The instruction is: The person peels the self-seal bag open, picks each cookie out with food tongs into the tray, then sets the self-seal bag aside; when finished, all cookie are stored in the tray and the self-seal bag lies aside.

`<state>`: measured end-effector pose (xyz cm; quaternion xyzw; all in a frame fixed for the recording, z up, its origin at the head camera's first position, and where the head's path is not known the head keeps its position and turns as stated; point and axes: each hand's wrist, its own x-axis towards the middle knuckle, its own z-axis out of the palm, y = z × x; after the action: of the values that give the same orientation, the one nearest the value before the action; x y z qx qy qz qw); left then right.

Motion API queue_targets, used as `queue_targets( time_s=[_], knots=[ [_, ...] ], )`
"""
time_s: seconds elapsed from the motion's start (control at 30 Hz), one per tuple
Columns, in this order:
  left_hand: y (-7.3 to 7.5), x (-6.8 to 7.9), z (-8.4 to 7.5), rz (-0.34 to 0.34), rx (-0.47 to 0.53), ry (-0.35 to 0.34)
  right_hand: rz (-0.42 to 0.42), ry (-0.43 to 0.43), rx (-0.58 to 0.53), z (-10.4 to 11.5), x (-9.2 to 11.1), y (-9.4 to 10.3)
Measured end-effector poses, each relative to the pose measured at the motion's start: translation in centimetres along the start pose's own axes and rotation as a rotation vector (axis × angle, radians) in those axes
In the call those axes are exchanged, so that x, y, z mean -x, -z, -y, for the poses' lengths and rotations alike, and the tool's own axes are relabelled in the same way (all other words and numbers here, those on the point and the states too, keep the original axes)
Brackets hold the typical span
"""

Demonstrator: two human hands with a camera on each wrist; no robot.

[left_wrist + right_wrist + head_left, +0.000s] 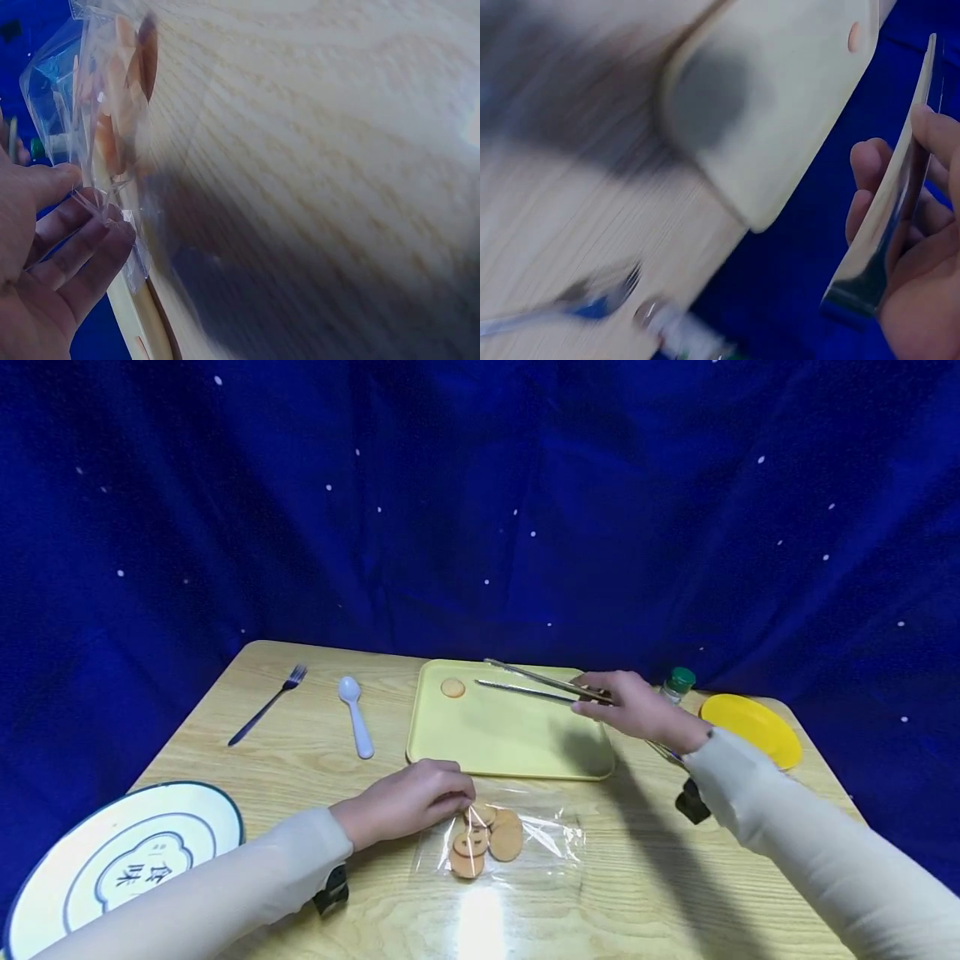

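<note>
My left hand (420, 797) pinches the edge of a clear plastic bag (551, 843) lying in front of the tray. Several round, flat cookies (506, 837) show through the film, one with a smiling face. In the left wrist view, thumb and fingertips meet the crinkled plastic (56, 105). Metal tongs (540, 678) are in my right hand (633, 706), held over the right part of a pale yellow tray (510, 739). Their tips are parted with nothing between them, pointing toward a single cookie (452, 687) near the tray's far left corner.
Left of the tray lie a white spoon (356, 714) and a dark fork (268, 704). A white plate with blue markings (45, 877) is at the near left. Right of the tray are a green-capped bottle (681, 681), a yellow plate (753, 731) and another fork (592, 300), partly behind my right arm.
</note>
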<state>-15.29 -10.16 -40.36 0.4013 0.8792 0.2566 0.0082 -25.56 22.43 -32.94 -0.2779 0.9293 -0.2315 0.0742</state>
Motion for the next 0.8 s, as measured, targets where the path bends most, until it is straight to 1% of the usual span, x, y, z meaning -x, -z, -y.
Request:
queue_targets(
  time_s=[0.07, 0.17, 0.33, 0.43, 0.57, 0.63, 0.73, 0.8],
  knots=[
    [0.0, 0.1, 0.0, 0.002, 0.000, 0.011, 0.001, 0.008, 0.016, -0.4, 2.2, 1.0],
    [-0.1, 0.2, 0.1, -0.005, -0.002, 0.014, -0.002, 0.036, 0.011, -1.0, 5.6, 2.1],
    [-0.1, 0.2, 0.1, -0.021, -0.001, 0.006, 0.009, 0.067, -0.002, -2.4, 10.8, 2.9],
    [0.0, 0.1, 0.1, -0.019, 0.001, 0.010, 0.047, 0.100, -0.033, -3.4, 13.1, 3.0],
    [0.0, 0.1, 0.0, -0.009, 0.001, 0.018, 0.124, 0.171, -0.100, -4.5, 15.1, 2.4],
    [-0.1, 0.1, 0.0, -0.006, 0.000, 0.019, 0.159, 0.184, -0.128, -4.7, 15.8, 2.0],
    [-0.1, 0.2, 0.0, -0.006, -0.004, 0.023, 0.169, 0.202, -0.112, -4.6, 16.2, 1.1],
    [-0.1, 0.2, 0.0, -0.006, -0.005, 0.030, 0.160, 0.189, -0.076, -4.1, 16.2, 0.4]
  ],
)
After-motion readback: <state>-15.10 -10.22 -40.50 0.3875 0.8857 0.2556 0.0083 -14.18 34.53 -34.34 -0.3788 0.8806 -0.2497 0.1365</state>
